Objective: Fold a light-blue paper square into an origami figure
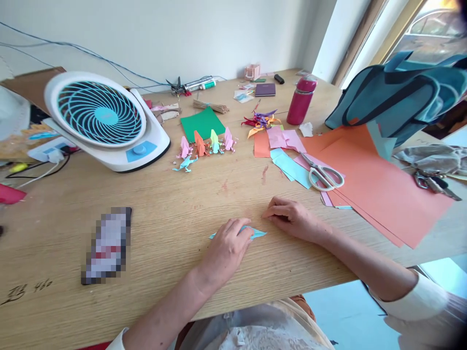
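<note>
A small folded piece of light blue paper [258, 233] lies flat on the wooden table [164, 204] near its front edge. My left hand [229, 240] rests over it, fingers curled and pressing on it; the paper's pointed ends stick out on both sides. To the right of the paper, my right hand [286, 216] is closed with its fingers curled together, apart from the blue paper. Whether anything small is between its fingers is hidden. Beyond the hands stand several folded paper figures, among them an orange one [200, 144] and a blue one [186, 164].
Scissors [323, 175] lie on blue and pink strips at the right, beside large orange sheets [375, 184]. A fan [109, 121] stands back left, a red bottle [301, 101] and teal bag [394, 97] back right. A blurred flat object [108, 245] lies left.
</note>
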Demonstrator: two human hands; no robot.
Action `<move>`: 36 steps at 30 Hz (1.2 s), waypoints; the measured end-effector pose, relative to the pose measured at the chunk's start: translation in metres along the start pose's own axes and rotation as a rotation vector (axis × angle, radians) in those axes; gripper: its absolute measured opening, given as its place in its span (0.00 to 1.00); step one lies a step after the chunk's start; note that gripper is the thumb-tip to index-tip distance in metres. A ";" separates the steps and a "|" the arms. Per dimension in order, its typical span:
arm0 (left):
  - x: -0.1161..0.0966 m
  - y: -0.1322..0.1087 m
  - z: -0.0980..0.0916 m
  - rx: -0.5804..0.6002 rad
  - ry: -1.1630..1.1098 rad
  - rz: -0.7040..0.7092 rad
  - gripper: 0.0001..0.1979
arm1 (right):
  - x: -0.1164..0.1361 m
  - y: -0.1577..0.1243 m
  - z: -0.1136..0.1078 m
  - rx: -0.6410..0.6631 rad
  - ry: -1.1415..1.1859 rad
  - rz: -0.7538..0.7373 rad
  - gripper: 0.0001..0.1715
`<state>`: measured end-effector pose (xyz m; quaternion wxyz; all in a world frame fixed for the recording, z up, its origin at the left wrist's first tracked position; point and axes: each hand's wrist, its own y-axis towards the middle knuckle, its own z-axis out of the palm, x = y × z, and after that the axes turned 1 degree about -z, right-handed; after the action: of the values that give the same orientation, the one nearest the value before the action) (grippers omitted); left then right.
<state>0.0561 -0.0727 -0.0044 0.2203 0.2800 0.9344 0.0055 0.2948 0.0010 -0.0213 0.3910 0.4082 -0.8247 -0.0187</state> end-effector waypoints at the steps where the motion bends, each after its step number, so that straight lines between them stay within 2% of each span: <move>1: 0.000 0.004 -0.002 0.000 -0.017 -0.024 0.07 | 0.000 0.000 0.000 0.001 -0.005 0.005 0.13; 6: 0.010 0.020 -0.012 0.046 0.018 -0.190 0.17 | 0.002 0.001 0.001 -0.006 -0.020 0.010 0.13; 9: 0.016 0.025 -0.019 0.091 0.079 -0.288 0.12 | 0.001 0.001 0.001 -0.014 -0.017 -0.003 0.13; 11: 0.018 0.026 -0.023 0.099 0.063 -0.291 0.09 | 0.000 0.001 0.002 -0.017 -0.014 -0.001 0.14; 17: 0.025 0.025 -0.033 0.073 -0.234 -0.393 0.08 | 0.006 0.008 0.010 -0.063 0.043 0.097 0.13; 22: 0.040 0.031 -0.038 0.054 -0.398 -0.381 0.05 | 0.020 0.035 0.017 -0.068 0.270 0.264 0.13; 25: 0.049 0.041 -0.038 -0.060 -0.486 -0.394 0.05 | 0.019 0.055 0.022 -0.074 0.346 0.316 0.11; 28: 0.056 0.051 -0.034 -0.296 -0.567 -0.424 0.09 | 0.013 0.070 0.029 -0.081 0.442 0.383 0.11; 32: 0.060 0.059 -0.022 -0.563 -0.683 -0.441 0.13 | 0.013 0.073 0.042 -0.096 0.614 0.469 0.21; 36: 0.055 0.057 -0.008 -0.669 -0.753 -0.432 0.12 | 0.021 0.067 0.053 -0.066 0.794 0.488 0.33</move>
<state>0.0413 0.0056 -0.0119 0.6128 -0.0211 0.7744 0.1562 0.2079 0.0159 -0.0214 0.6821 0.1653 -0.6822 0.2050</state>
